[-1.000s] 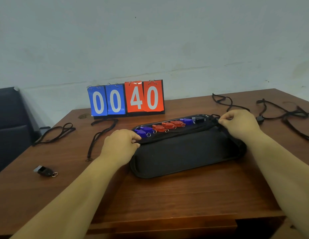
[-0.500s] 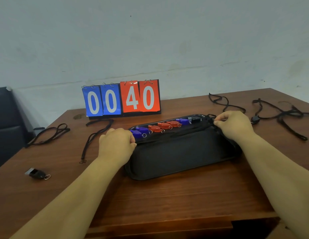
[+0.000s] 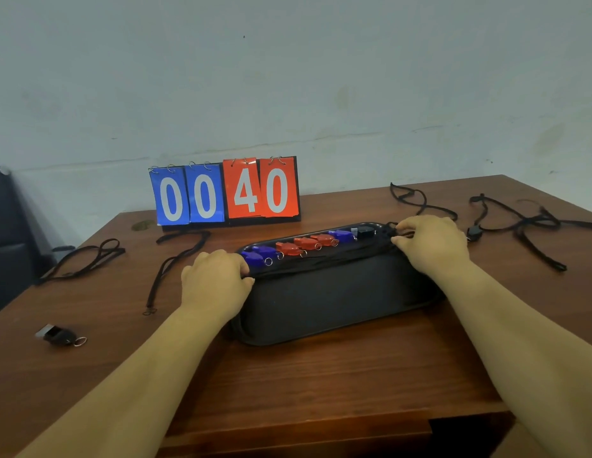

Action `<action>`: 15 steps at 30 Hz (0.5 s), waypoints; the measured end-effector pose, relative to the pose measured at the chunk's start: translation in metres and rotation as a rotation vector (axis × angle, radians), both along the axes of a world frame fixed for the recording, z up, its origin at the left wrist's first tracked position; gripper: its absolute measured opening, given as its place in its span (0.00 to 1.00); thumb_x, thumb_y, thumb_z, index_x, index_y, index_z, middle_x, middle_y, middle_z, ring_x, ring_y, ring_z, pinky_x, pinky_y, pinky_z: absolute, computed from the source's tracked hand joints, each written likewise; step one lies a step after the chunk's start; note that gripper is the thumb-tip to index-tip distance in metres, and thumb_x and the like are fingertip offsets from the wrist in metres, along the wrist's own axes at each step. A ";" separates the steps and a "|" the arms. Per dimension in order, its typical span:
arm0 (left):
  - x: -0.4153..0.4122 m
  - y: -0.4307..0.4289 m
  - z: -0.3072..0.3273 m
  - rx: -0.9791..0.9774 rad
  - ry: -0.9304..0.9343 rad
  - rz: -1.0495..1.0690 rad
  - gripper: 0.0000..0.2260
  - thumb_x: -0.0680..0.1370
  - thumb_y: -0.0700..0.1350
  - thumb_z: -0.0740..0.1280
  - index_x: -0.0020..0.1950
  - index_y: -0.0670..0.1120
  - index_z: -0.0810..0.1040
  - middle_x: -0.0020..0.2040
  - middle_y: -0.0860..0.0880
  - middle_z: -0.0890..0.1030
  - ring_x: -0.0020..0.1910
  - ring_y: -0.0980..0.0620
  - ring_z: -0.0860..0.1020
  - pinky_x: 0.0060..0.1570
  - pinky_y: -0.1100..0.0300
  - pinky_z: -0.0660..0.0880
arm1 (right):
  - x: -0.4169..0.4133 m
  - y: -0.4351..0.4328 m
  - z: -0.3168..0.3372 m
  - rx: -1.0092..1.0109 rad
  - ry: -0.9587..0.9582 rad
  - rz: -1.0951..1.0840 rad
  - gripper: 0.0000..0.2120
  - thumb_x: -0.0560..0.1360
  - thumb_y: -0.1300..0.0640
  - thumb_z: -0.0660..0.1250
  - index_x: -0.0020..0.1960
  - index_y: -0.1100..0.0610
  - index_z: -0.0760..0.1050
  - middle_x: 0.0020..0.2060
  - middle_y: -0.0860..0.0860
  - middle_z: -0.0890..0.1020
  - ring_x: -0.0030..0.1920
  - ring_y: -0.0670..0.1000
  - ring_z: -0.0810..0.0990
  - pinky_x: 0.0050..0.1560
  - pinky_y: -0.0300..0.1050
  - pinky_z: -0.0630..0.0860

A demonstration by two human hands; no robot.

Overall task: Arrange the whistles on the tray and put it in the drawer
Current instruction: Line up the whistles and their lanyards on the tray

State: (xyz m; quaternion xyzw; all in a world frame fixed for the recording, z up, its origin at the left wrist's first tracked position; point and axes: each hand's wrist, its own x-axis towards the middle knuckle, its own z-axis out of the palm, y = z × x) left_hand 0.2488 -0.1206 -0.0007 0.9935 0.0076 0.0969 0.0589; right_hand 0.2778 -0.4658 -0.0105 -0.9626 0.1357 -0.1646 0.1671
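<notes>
Head camera shows little has changed over the last second: the view has slid a bit, but against the tray [image 3: 321, 312] my hands sit where they were. My left grip [image 3: 215, 282] is curled over the left end of the cord bundle [image 3: 321, 259] at the tray's left rim. My right grip [image 3: 433, 244] pinches the other end at the right rim. The bundle lies stretched along the tray, just in front of the row of whistles [image 3: 307, 242]: blue, red and one black at the far right, lined up against the back edge.

The tray rests flat on the table [image 3: 321, 375], in front of the scoreboard [image 3: 225, 191]. I read this as settling the cords straight, not lifting yet.

One black whistle [image 3: 60, 335] sits alone on the table, well to the left, and loose lanyards [image 3: 519, 226] lie around. So arranging looks unfinished to me, and I see no drawer.
</notes>
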 end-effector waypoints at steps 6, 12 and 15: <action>-0.015 0.012 0.003 -0.090 -0.050 -0.015 0.15 0.78 0.58 0.71 0.62 0.55 0.80 0.58 0.52 0.80 0.59 0.50 0.76 0.59 0.49 0.76 | -0.024 0.047 0.017 -0.186 0.011 0.182 0.17 0.78 0.41 0.69 0.64 0.45 0.80 0.61 0.47 0.82 0.62 0.55 0.76 0.58 0.55 0.76; -0.042 0.047 0.013 -0.158 -0.129 -0.040 0.19 0.78 0.58 0.71 0.68 0.56 0.77 0.64 0.53 0.79 0.65 0.50 0.74 0.64 0.48 0.73 | -0.053 0.134 0.022 -0.187 -0.010 0.438 0.14 0.77 0.42 0.69 0.61 0.45 0.82 0.58 0.45 0.83 0.61 0.51 0.78 0.62 0.55 0.78; -0.056 0.079 0.018 -0.165 -0.172 -0.029 0.21 0.78 0.59 0.70 0.70 0.57 0.75 0.65 0.52 0.78 0.65 0.50 0.74 0.65 0.48 0.74 | -0.062 0.184 0.024 -0.127 0.007 0.597 0.16 0.77 0.44 0.70 0.64 0.45 0.80 0.60 0.45 0.82 0.62 0.49 0.78 0.63 0.54 0.78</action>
